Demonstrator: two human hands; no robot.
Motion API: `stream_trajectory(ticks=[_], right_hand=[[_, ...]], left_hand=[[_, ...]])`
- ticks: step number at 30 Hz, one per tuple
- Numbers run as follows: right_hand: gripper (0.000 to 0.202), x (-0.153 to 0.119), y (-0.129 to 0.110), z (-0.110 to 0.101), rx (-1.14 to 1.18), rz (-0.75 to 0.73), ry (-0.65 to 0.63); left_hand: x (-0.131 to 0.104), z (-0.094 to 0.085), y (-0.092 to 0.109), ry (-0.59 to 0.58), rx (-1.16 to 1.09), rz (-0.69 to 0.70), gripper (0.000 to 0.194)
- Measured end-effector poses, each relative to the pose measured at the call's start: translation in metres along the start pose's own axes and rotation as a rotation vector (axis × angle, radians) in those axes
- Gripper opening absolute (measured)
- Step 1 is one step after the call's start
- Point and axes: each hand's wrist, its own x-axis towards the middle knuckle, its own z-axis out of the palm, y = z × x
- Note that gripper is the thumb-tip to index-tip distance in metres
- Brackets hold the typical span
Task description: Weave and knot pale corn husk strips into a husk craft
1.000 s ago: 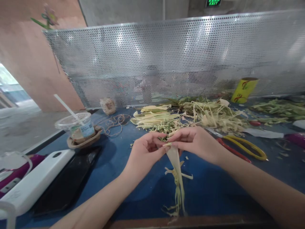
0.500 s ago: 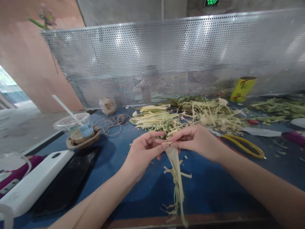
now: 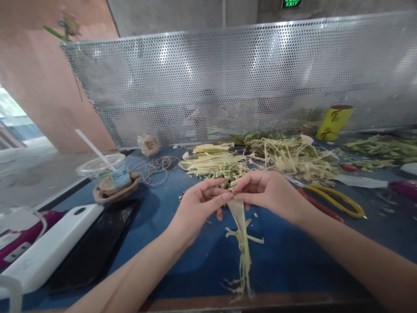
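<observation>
A pale corn husk strip [image 3: 239, 213] hangs down in front of me, its lower part knotted, with thin shredded ends reaching toward the table's front edge. My left hand [image 3: 203, 200] pinches the top of the husk between thumb and fingers. Close beside it, my right hand [image 3: 265, 191] is closed on the same upper end, fingertips nearly meeting the left ones. The exact fold at the fingertips is partly hidden. Just beyond both hands lies a heap of small green and cream scraps [image 3: 230, 170], with flat husk leaves [image 3: 208, 158] stacked behind it.
Scissors [image 3: 339, 200] with yellow and red handles lie right of my right wrist. Shredded husks [image 3: 293, 156] pile up behind. At left are a lidded cup [image 3: 119, 176], loose twine [image 3: 159, 167], a black phone [image 3: 97, 248] and a white power bank [image 3: 55, 248]. A perforated metal screen [image 3: 228, 78] stands behind.
My fingertips have shifted slightly at the top of the husk, and its long loose tail has drawn in among the other shreds. The whole view has moved a little.
</observation>
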Motion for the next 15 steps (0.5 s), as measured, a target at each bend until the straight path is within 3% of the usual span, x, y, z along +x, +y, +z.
stream_trajectory(ticks=[15], right_hand=[[0.02,0.0011,0.0045,-0.0043,0.052,0.067,-0.106]], left_hand=[[-0.0028,0.0019,0.0048,0.073,0.048,0.058,0.047]])
